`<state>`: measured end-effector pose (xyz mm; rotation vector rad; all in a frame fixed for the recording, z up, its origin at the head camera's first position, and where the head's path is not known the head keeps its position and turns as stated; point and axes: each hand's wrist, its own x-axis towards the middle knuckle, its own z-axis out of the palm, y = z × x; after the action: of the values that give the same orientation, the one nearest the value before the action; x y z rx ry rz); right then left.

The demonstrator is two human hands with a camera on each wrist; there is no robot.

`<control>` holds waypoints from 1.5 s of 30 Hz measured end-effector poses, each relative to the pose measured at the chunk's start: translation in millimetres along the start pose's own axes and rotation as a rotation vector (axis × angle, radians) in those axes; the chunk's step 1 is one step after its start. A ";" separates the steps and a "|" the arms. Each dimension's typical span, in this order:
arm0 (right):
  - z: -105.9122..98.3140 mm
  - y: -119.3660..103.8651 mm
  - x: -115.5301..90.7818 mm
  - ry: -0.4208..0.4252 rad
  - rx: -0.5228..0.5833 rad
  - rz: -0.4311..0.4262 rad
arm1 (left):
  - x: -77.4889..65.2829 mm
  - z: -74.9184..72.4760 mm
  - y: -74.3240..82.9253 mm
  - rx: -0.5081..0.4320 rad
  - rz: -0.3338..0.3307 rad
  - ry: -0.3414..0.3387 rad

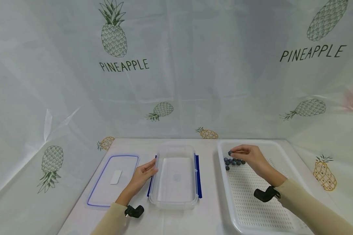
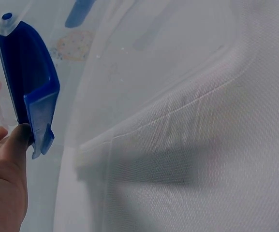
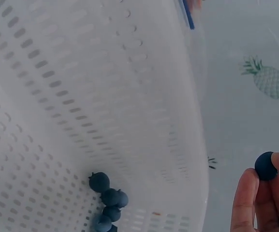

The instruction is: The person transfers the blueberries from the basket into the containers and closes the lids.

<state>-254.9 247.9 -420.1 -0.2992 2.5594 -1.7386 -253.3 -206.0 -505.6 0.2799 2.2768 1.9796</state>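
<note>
My right hand point(image 1: 252, 158) pinches one blueberry point(image 3: 266, 166) between thumb and fingertips, above the far left part of a white perforated basket point(image 1: 259, 202). Below it, several blueberries point(image 1: 234, 163) lie clustered in the basket's far left corner; the right wrist view shows some of them point(image 3: 111, 197) too. With my left hand point(image 1: 143, 173) I grip the left side of a clear plastic container point(image 1: 176, 176), thumb and fingers at its blue side latch point(image 2: 37, 87). The container stands upright on the table, and no lid covers it.
A clear lid point(image 1: 104, 187) with a blue seal and a small white label lies left of the container. Another blue latch point(image 1: 198, 176) hangs down its right side. The table point(image 1: 207, 212) shows between container and basket. A pineapple-print sheet point(image 1: 176, 81) hangs behind.
</note>
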 end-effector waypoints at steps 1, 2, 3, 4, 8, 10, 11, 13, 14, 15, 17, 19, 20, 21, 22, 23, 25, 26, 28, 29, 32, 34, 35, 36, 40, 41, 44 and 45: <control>1.6 -1.9 1.2 -0.004 0.010 -0.001 | -0.3 0.2 0.3 -0.003 0.000 0.002; 3.4 -3.9 2.5 -0.006 0.024 -0.002 | -0.6 0.3 0.6 -0.006 -0.001 0.004; 5.2 -5.9 3.8 -0.008 0.035 -0.003 | -0.8 0.4 0.6 -0.014 0.001 0.005; 7.2 -7.9 5.0 -0.011 0.043 -0.006 | -1.0 0.5 0.6 -0.017 0.001 0.007; 15.0 -15.3 9.9 -0.018 0.063 -0.010 | -1.0 0.6 0.0 -0.032 0.000 0.010; 18.9 -18.3 12.3 -0.026 0.064 -0.005 | -0.6 0.2 -0.8 -0.040 -0.003 0.011; 20.7 -19.6 13.4 -0.026 0.065 -0.001 | -0.3 0.0 -1.2 -0.041 -0.006 0.011; 23.9 -21.4 15.8 -0.030 0.060 0.008 | -0.2 -0.5 -1.1 -0.043 -0.006 0.007; 25.2 -22.2 16.9 -0.036 0.053 0.006 | -0.4 -0.7 -0.5 -0.042 -0.006 0.002; 26.7 -23.2 17.8 -0.040 0.051 0.007 | -1.5 -0.4 2.1 -0.042 -0.005 -0.005; 29.6 -25.0 19.9 -0.043 0.051 0.006 | -3.9 0.2 8.1 -0.027 -0.001 -0.020; 32.8 -27.4 21.9 -0.051 0.058 0.005 | -6.3 1.0 14.6 -0.016 -0.008 -0.034; 34.5 -28.6 22.9 -0.059 0.067 -0.001 | -7.6 1.5 18.0 -0.008 -0.010 -0.040; 36.3 -30.0 24.0 -0.063 0.079 -0.003 | -8.8 1.9 21.2 0.000 -0.013 -0.044; 38.1 -31.2 25.2 -0.063 0.087 0.001 | -9.2 2.0 22.6 0.009 -0.015 -0.047; 39.9 -32.5 26.1 -0.068 0.091 0.002 | -9.5 1.9 23.3 0.016 -0.017 -0.049; 43.5 -34.8 28.0 -0.077 0.099 0.003 | -10.1 2.1 24.6 0.021 -0.017 -0.051; 45.3 -36.0 28.8 -0.080 0.102 0.002 | -10.0 2.2 24.3 0.021 -0.014 -0.049; 49.3 -38.3 30.3 -0.085 0.101 0.009 | -8.7 2.2 21.4 0.016 -0.007 -0.043; 51.3 -39.4 31.1 -0.092 0.100 0.004 | -7.4 1.9 18.5 0.011 -0.007 -0.039; 57.8 -42.0 34.1 -0.102 0.125 -0.004 | -3.5 1.0 8.8 0.001 -0.007 -0.026; 61.7 -43.7 36.0 -0.112 0.148 -0.011 | -0.9 0.3 1.9 0.000 -0.010 -0.020; 63.6 -47.7 35.4 -0.115 0.153 -0.009 | -0.3 0.2 0.0 0.002 -0.013 -0.017; 65.5 -52.0 34.2 -0.118 0.163 -0.009 | 0.0 0.2 -1.1 0.002 -0.012 -0.018; 73.8 -54.8 38.2 -0.125 0.172 -0.008 | -5.2 2.3 11.4 -0.004 -0.006 -0.030; 76.3 -55.2 39.3 -0.127 0.176 -0.012 | -7.0 2.7 16.0 -0.005 -0.007 -0.039; 84.4 -49.4 46.5 -0.142 0.198 -0.036 | -10.7 3.2 25.4 0.004 -0.005 -0.057; 87.3 -49.6 47.7 -0.144 0.207 -0.039 | -10.9 2.8 26.5 0.008 -0.008 -0.063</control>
<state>-283.0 141.7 -403.0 -0.4495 2.2682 -1.8991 -240.4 -202.1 -480.2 0.3280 2.2443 1.9301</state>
